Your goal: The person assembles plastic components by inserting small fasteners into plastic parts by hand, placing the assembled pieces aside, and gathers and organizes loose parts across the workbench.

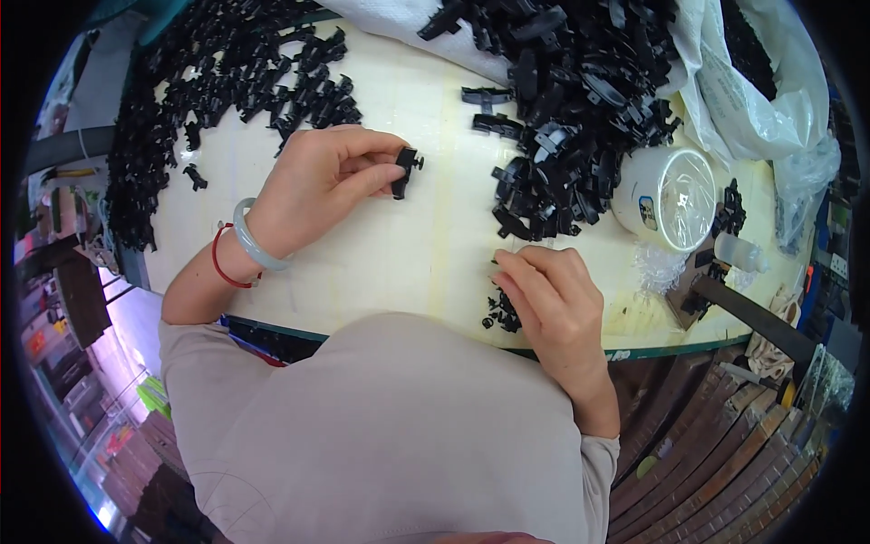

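Between thumb and fingers, my left hand grips a small black plastic part above the pale tabletop. A bangle and a red cord bracelet circle that wrist. My right hand is pinched closed near the table's front edge, with a tiny dark bit at its fingertips that is too small to name. Just beside those fingers lies a little heap of tiny black pieces, partly covered by the hand.
Larger curved black parts form a big pile at the back right; smaller black parts spread over the back left. To the right stand a white tub, a small clear bottle, plastic bags and a dark metal bar.
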A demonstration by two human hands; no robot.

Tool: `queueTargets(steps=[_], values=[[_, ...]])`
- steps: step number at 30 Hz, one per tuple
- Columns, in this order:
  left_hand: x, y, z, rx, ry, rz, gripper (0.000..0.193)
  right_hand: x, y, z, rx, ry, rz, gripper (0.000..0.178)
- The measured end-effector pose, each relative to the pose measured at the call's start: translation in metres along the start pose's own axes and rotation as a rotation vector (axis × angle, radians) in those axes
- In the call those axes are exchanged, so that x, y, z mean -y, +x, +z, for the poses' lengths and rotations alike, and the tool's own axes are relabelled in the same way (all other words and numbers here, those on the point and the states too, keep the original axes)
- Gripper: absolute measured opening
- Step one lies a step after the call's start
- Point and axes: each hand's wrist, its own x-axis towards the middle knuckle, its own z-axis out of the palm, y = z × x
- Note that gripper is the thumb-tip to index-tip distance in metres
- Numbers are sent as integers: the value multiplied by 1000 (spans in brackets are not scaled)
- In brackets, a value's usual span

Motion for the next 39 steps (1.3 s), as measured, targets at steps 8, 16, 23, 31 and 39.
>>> queueTargets(steps=[8,16,23,31,39], values=[[-23,-1,-11,-239,498,290,22,1,0,1,23,67,40,20],[-15,70,22,-250,602,674,20,-10,-22,-13,-341,1086,454,17],[-22,65,16,-238,583,653,14,-16,-32,-13,-579,1286,496,15],[-46,36,33,100,137,631,19,-13,-35,-17,-602,1136,449,17],[-40,21,59,588,-548,169,15,-29,-21,-51,-629,11,210,19]])
